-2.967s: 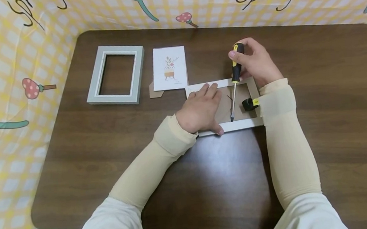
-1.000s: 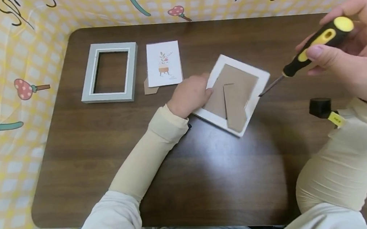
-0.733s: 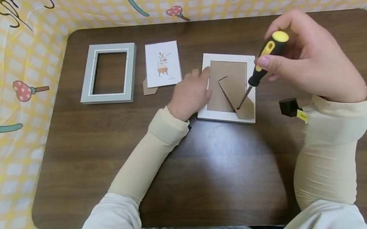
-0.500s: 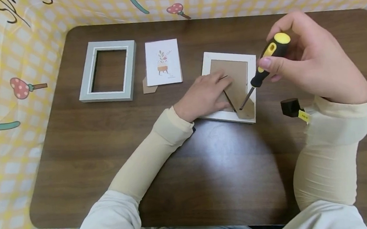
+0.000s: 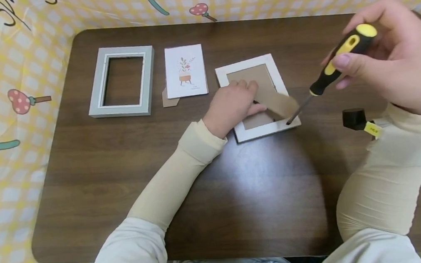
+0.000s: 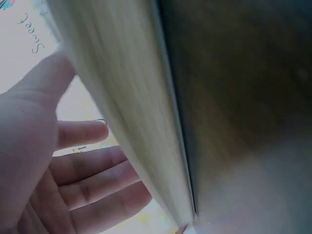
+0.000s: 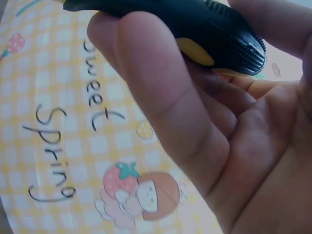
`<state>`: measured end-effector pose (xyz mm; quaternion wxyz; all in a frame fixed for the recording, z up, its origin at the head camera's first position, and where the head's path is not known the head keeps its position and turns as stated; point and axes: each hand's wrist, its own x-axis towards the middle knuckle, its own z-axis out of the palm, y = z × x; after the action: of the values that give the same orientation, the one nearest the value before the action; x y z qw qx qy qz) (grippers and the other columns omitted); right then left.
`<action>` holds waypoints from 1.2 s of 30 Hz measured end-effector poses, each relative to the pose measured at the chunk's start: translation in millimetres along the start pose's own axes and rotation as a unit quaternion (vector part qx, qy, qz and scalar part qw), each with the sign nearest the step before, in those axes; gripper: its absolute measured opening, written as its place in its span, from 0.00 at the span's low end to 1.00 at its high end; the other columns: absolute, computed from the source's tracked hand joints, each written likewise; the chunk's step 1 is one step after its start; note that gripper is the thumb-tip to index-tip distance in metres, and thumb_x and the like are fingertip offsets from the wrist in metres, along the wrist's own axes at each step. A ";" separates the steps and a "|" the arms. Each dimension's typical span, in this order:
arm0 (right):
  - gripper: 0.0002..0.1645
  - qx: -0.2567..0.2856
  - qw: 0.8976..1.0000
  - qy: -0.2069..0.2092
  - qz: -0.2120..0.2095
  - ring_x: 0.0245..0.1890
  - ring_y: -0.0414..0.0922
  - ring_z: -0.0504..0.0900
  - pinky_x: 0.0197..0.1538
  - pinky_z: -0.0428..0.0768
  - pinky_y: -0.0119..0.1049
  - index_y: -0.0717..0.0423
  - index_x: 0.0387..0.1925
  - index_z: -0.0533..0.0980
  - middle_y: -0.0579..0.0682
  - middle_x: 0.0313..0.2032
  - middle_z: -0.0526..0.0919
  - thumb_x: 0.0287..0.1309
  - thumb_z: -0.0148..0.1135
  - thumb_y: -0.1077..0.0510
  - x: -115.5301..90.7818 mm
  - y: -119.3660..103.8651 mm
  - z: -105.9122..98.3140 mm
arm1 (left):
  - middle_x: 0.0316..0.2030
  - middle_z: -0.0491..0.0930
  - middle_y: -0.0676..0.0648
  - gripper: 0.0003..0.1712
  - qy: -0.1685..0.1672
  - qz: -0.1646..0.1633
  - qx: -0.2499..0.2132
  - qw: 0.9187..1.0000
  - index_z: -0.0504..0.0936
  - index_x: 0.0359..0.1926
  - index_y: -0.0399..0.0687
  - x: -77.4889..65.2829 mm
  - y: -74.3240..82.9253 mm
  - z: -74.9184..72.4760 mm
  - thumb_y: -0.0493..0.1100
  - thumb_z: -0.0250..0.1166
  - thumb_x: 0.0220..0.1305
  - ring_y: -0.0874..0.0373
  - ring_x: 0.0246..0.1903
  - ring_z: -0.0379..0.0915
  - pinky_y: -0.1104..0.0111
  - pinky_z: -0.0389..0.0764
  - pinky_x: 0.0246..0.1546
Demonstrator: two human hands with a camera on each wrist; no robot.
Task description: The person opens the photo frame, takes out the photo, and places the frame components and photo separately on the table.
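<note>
A white picture frame (image 5: 259,131) lies back up on the table, its brown backing board (image 5: 262,74) and cardboard stand flap (image 5: 281,104) showing. The flap is tilted up from the board. My left hand (image 5: 232,106) rests over the back with fingers loosely extended, the thumb beside the flap. In the left wrist view, the fingers (image 6: 97,185) reach past a pale frame edge (image 6: 126,97). My right hand (image 5: 392,57) grips the black-and-yellow handle of a flathead screwdriver (image 5: 346,55). Its tip is at the frame's near right corner; I cannot tell whether it touches.
A pale grey-blue frame (image 5: 149,78) without backing stands at the left of the brown table (image 5: 203,215). Beside it lies a white card (image 5: 185,72) with a plant print, over a piece of cardboard (image 5: 170,99). Yellow checked cloth (image 5: 128,9) borders the table.
The white frame has been turned on the table, and the left hand has shifted on its back. The flap has lifted. The right hand has moved right with the screwdriver, away from the frame's middle.
</note>
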<state>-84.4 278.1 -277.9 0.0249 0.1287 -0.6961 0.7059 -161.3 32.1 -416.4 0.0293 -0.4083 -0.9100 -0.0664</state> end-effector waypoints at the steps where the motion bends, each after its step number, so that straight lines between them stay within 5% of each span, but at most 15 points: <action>1: 0.21 0.002 1.000 -0.009 -0.013 0.26 0.53 0.86 0.26 0.83 0.38 0.79 0.50 0.67 0.70 0.35 0.84 0.55 0.59 0.84 -0.4 2.0 -6.7 | 0.28 0.78 0.45 0.29 0.007 -0.002 -0.001 1.000 0.79 0.46 0.39 0.4 -1.4 -0.4 0.63 0.59 0.72 0.51 0.28 0.77 0.59 0.81 0.27; 5: 0.20 0.023 0.999 -0.005 -0.042 0.30 0.55 0.87 0.27 0.83 0.38 0.78 0.51 0.66 0.72 0.36 0.83 0.58 0.56 0.84 0.3 8.0 -21.0 | 0.22 0.74 0.48 0.21 0.030 -0.013 -0.015 0.999 0.79 0.48 0.40 0.8 -7.3 -1.5 0.52 0.49 0.79 0.54 0.23 0.74 0.60 0.78 0.23; 8: 0.18 0.053 0.997 0.041 -0.037 0.32 0.57 0.87 0.27 0.84 0.40 0.78 0.49 0.68 0.73 0.34 0.83 0.57 0.58 0.83 6.3 14.9 -18.3 | 0.20 0.73 0.49 0.19 0.038 -0.012 -0.017 0.999 0.79 0.49 0.39 0.5 -9.9 -0.6 0.49 0.48 0.79 0.55 0.22 0.72 0.60 0.78 0.21; 20: 0.22 0.130 0.983 0.092 0.090 0.25 0.56 0.86 0.28 0.85 0.44 0.64 0.59 0.74 0.66 0.33 0.83 0.64 0.64 0.67 50.5 90.8 -27.1 | 0.20 0.75 0.49 0.20 0.040 0.007 0.010 0.999 0.81 0.50 0.41 -1.2 -11.7 -1.3 0.49 0.47 0.80 0.55 0.21 0.74 0.61 0.78 0.20; 24: 0.25 0.122 0.976 0.103 0.146 0.26 0.54 0.86 0.28 0.85 0.42 0.56 0.61 0.75 0.63 0.35 0.82 0.64 0.66 0.62 54.9 103.0 -27.8 | 0.28 0.81 0.48 0.21 0.029 0.028 -0.007 0.999 0.81 0.56 0.43 -0.8 -18.7 -4.5 0.50 0.48 0.80 0.52 0.27 0.79 0.59 0.80 0.24; 31: 0.23 0.165 0.965 0.145 0.140 0.22 0.51 0.81 0.24 0.82 0.39 0.56 0.61 0.74 0.62 0.35 0.77 0.65 0.64 0.61 61.3 120.1 -19.5 | 0.45 0.86 0.45 0.25 -0.012 0.039 -0.055 0.998 0.76 0.69 0.48 -2.0 -30.8 -6.3 0.52 0.47 0.80 0.50 0.41 0.81 0.57 0.82 0.32; 36: 0.22 0.125 0.966 0.141 0.180 0.30 0.52 0.85 0.26 0.82 0.37 0.51 0.61 0.75 0.60 0.43 0.74 0.66 0.63 0.59 63.5 130.3 -12.0 | 0.47 0.84 0.45 0.26 -0.034 0.039 -0.102 0.993 0.73 0.71 0.49 -2.0 -32.0 -4.0 0.53 0.49 0.80 0.51 0.46 0.80 0.57 0.80 0.44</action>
<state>-175.3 277.0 -391.4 -0.0210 -0.0974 -0.6038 0.7909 -183.8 8.9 -415.7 -0.0405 -0.4467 -0.8821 -0.1439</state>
